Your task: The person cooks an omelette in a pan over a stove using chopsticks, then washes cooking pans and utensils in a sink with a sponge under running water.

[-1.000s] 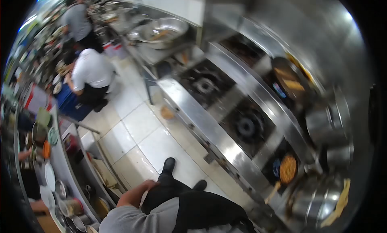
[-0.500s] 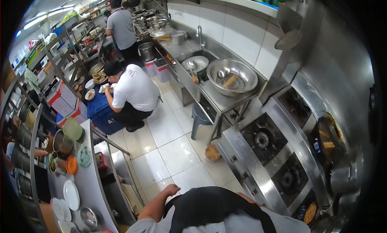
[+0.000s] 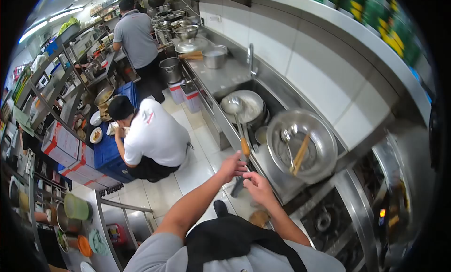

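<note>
My left hand (image 3: pixel 232 167) reaches toward the front edge of the sink counter, its fingers stretched out and holding nothing. Just above its fingertips is the wooden handle of a ladle (image 3: pixel 232 105); I cannot tell whether they touch. The ladle's bowl rests over a pot of cloudy liquid (image 3: pixel 252 102) in the sink. Beside the left hand, my right hand (image 3: pixel 259 187) has its fingers loosely bent and apart, with nothing visible in them. To its upper right a wide steel basin (image 3: pixel 324 154) holds a metal spoon (image 3: pixel 285 136) and a wooden-handled utensil (image 3: pixel 300 154).
A person in a white shirt (image 3: pixel 152 131) squats by a blue crate (image 3: pixel 105 152) on the left. Farther back, another person (image 3: pixel 136 39) stands in grey. Stove burners (image 3: pixel 324 221) are at lower right, a faucet (image 3: pixel 250 58) behind the sink, and a shelf (image 3: pixel 312 11) with cans overhead.
My view has moved forward, closer to the sink and basin. My left hand, closed by my side before, is now extended with fingers out. The right hand has come into view.
</note>
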Action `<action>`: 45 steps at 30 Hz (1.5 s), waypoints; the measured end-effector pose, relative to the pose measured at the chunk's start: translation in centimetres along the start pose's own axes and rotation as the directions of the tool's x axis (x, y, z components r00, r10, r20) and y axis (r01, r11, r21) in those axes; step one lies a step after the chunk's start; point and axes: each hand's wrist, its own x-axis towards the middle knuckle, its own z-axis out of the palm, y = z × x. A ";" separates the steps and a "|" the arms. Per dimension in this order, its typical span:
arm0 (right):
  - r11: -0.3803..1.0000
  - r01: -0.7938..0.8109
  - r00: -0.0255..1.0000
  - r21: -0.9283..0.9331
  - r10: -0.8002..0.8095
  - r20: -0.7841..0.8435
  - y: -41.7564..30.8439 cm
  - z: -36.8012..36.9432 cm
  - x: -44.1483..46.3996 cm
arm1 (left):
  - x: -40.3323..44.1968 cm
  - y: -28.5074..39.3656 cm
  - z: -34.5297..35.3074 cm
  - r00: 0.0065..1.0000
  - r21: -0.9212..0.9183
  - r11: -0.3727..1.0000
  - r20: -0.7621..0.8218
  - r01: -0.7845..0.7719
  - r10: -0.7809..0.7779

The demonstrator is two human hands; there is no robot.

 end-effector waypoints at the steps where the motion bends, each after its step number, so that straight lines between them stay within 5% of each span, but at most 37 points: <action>1: 1.000 -0.002 1.000 0.003 0.002 0.009 -1.4 0.5 2.8 | 2.5 1.4 0.5 1.000 -0.022 1.000 0.015 0.016 -0.016; 3: 0.975 0.140 0.986 0.173 -0.121 -0.115 -4.7 1.0 7.5 | 6.4 2.8 -0.3 0.987 -0.045 0.997 0.151 0.060 -0.053; 5: 0.984 0.145 0.987 0.105 -0.136 -0.089 -6.1 0.2 11.7 | 9.2 3.4 -1.5 0.941 0.027 0.996 0.326 0.084 -0.088; 6: 0.995 0.076 0.996 0.067 -0.073 -0.053 -6.9 -0.2 13.4 | 9.5 5.0 -3.1 0.893 -0.020 0.967 0.389 0.253 -0.226; 9: 1.000 0.010 0.999 -0.010 -0.010 -0.049 -7.8 0.1 20.0 | 7.8 12.1 -7.0 0.897 -0.102 0.932 0.325 0.349 -0.300; 11: 0.986 0.038 0.998 -0.163 -0.047 -0.050 -8.7 1.3 25.9 | 11.5 13.5 -11.2 0.698 -0.102 0.807 0.571 0.582 -0.432; 12: 0.978 0.071 0.996 -0.198 -0.080 -0.037 -9.0 1.7 29.7 | 12.1 15.0 -12.3 0.690 -0.094 0.800 0.573 0.592 -0.443; 14: 0.953 0.207 0.974 -0.219 -0.222 -0.046 -10.0 1.9 38.9 | 11.9 18.8 -13.1 0.793 0.301 0.829 0.266 0.471 -0.547; 15: 0.928 0.309 0.942 -0.207 -0.329 -0.065 -10.9 1.8 43.7 | 12.1 20.8 -14.0 0.784 0.304 0.825 0.278 0.476 -0.555; 17: 0.923 0.067 0.979 -0.380 -0.134 -0.153 -13.5 1.8 52.9 | 12.6 25.8 -16.5 0.851 0.717 0.653 0.164 0.245 -0.499; 19: 0.829 0.340 0.883 -0.445 -0.444 -0.153 -11.2 1.7 63.7 | 13.8 29.4 -18.7 0.884 0.801 0.583 0.167 0.136 -0.436; 22: 0.713 0.275 0.883 -0.645 -0.452 -0.125 -10.6 1.6 77.5 | 17.1 33.0 -22.0 0.851 0.881 0.465 0.173 0.091 -0.496; 25: 0.600 0.023 0.969 -0.800 -0.211 -0.130 -10.4 1.8 86.9 | 20.0 36.1 -24.5 0.773 0.872 0.479 0.232 0.103 -0.590; 26: 0.602 0.023 0.975 -0.798 -0.191 -0.116 -9.9 1.7 89.1 | 21.1 36.9 -25.4 0.768 0.863 0.489 0.229 0.123 -0.598; 28: 0.276 0.084 0.995 -0.957 -0.070 0.067 -8.6 1.5 92.6 | 22.6 38.2 -26.8 0.721 0.847 0.528 0.324 0.067 -0.612; 29: 0.286 0.098 0.995 -0.953 -0.047 0.089 -7.9 1.7 94.1 | 23.2 38.9 -27.2 0.717 0.837 0.538 0.316 0.097 -0.621; 31: 0.391 0.033 0.977 -0.920 0.180 0.111 -7.0 1.6 95.9 | 24.3 40.6 -27.6 0.699 0.843 0.533 0.339 0.071 -0.630; 32: 0.535 -0.001 0.991 -0.845 0.115 0.071 -7.1 1.8 95.7 | 24.8 41.0 -27.8 0.683 0.831 0.541 0.321 0.130 -0.657; 33: 0.533 -0.013 0.991 -0.846 0.121 0.061 -7.5 2.0 95.7 | 25.0 41.2 -27.8 0.675 0.833 0.539 0.325 0.127 -0.663; 35: 0.798 -0.263 0.941 -0.542 0.088 -0.326 -8.1 2.0 94.9 | 25.1 41.4 -27.4 0.736 0.827 0.556 0.324 0.085 -0.595; 36: 0.820 -0.160 0.913 -0.549 -0.089 -0.399 -8.3 2.0 93.9 | 25.6 40.0 -27.7 0.716 0.834 0.546 0.334 0.079 -0.613; 37: 0.944 -0.092 0.912 -0.318 -0.049 -0.407 -8.8 1.7 93.3 | 26.3 37.5 -28.8 0.820 0.814 0.530 0.461 -0.238 -0.339; 38: 0.998 -0.018 0.907 -0.059 -0.009 -0.421 -9.0 1.1 92.1 | 26.0 36.0 -29.5 0.798 0.740 0.418 0.600 -0.527 -0.055; 39: 0.996 0.062 0.897 0.064 -0.028 -0.440 -10.2 1.0 89.0 | 25.3 36.8 -29.0 0.773 0.734 0.423 0.624 -0.531 -0.111; 40: 0.973 0.150 0.879 0.175 -0.050 -0.475 -11.7 0.4 85.5 | 25.3 38.8 -27.7 0.821 0.789 0.584 0.454 -0.190 -0.347; 41: 0.976 0.131 0.843 0.173 -0.018 -0.538 -12.1 -0.4 80.7 | 25.0 39.8 -26.5 0.754 0.776 0.602 0.281 0.186 -0.594; 43: 0.965 0.025 0.812 -0.260 -0.171 -0.558 -12.1 0.0 68.8 | 23.9 40.0 -25.1 0.712 0.804 0.557 0.266 0.208 -0.649; 45: 0.944 0.112 0.694 -0.311 -0.298 -0.656 -6.3 0.4 58.4 | 24.0 39.5 -24.2 0.710 0.826 0.526 0.246 0.203 -0.660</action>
